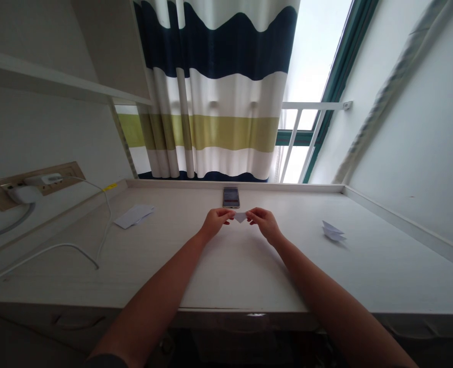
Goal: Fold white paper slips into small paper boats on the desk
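A small piece of folded white paper [240, 217] is pinched between my left hand [215, 223] and my right hand [265, 225], one at each side. Both hands hover just above the pale wooden desk [234, 271], and the fingers hide part of the paper. Directly beyond them, a smartphone [231, 197] lies face up near the desk's back edge. Off to the right rests a folded white paper shape [333, 231], and to the left lie loose white paper sheets [133, 216].
A white cable [105, 214] loops across the desk's left side from a plug in a wall socket panel [34, 186]. A shelf [38, 71] juts out overhead at left. A striped curtain [214, 97] and a railed window [306, 133] stand behind the desk.
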{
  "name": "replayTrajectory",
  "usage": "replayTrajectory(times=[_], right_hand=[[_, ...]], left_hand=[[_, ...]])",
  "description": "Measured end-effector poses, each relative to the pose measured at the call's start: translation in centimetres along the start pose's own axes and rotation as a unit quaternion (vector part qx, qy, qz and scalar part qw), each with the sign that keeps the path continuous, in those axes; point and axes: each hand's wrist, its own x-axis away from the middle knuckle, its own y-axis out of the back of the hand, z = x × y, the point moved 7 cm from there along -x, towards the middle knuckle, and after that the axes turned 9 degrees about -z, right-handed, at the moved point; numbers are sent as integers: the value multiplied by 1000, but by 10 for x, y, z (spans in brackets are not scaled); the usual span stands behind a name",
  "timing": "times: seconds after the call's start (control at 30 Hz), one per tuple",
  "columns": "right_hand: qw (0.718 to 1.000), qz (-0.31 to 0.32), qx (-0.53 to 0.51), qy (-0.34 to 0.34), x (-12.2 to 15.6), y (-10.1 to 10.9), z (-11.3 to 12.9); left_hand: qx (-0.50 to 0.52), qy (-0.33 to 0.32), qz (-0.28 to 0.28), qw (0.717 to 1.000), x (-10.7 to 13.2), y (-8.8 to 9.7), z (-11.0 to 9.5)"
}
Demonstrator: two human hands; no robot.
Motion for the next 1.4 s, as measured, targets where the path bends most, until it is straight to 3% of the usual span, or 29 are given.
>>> replayTrajectory(times=[0.2, 0.5, 0.83, 1.03, 1.4], right_hand=[[1000, -12, -11, -11, -1, 0, -5], [1000, 2, -4, 22, -1, -4, -2], [998, 35, -45, 4, 5, -11, 6], [998, 20, -60, -8, 6, -10, 2], [994, 72, -85, -14, 11, -20, 14]], left_hand=[[-20, -27, -9, 999, -1, 1, -1], [-2, 0, 39, 999, 4, -7, -1], [45, 49, 103, 992, 12, -18, 2], [44, 39, 110, 992, 12, -20, 1], [47, 15, 126, 991, 13, -24, -2]])
